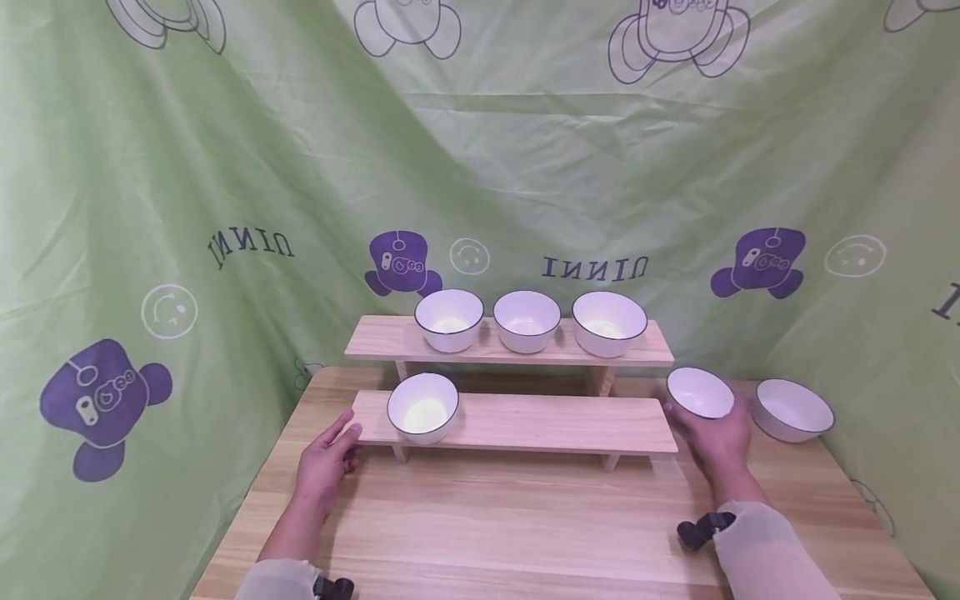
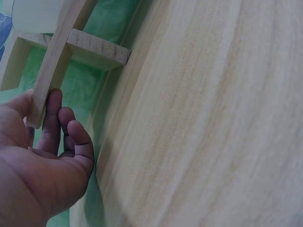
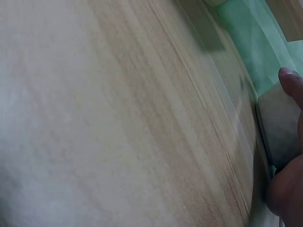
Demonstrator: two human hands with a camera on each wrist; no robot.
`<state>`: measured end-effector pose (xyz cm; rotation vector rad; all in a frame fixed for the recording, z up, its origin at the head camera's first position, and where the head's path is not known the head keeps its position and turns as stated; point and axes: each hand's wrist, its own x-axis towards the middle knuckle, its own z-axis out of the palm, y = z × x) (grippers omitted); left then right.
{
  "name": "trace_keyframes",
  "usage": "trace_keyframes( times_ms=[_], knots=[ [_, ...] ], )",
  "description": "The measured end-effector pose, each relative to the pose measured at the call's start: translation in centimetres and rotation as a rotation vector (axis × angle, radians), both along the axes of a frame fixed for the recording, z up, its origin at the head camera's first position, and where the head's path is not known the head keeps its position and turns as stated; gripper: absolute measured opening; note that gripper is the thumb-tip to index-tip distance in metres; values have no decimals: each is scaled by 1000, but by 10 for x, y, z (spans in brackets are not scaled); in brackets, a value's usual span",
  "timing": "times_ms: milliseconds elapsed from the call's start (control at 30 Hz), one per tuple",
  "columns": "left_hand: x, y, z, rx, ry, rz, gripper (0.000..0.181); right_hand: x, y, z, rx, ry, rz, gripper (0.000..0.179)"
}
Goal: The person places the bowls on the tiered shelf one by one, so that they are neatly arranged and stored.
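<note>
My left hand (image 1: 327, 458) is at the left end of the lower wooden shelf (image 1: 540, 421). The left wrist view shows the thumb and fingers (image 2: 53, 111) on opposite faces of the board's end, pinching it. A white bowl with a dark rim (image 1: 423, 407) sits on that shelf's left part. To the right of the shelf, my right hand (image 1: 720, 433) grips another dark-rimmed white bowl (image 1: 699, 392). Its thumb lies along the near left of the bowl's wall (image 3: 279, 125); the far fingers are mostly hidden. A similar bowl (image 1: 793, 408) stands on the table just right of this hand.
Three white bowls, including a middle one (image 1: 527, 322), stand in a row on the higher wooden shelf (image 1: 375, 337) behind. Both shelves rest on a wood-grain table (image 1: 495, 517). A green printed cloth (image 1: 495, 167) hangs behind and at the sides.
</note>
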<state>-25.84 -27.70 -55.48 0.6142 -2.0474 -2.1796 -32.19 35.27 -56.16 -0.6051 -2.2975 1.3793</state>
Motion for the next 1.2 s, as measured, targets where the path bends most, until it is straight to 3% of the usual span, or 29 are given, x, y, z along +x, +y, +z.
trace_keyframes(
  times_ms=[600,1200],
  knots=[
    [1,0,2,-9,-9,-10,67,15,-5,7,-60,52,-25,117],
    [1,0,1,-2,-6,-17,67,30,-17,28,-162,107,-11,117]
  ],
)
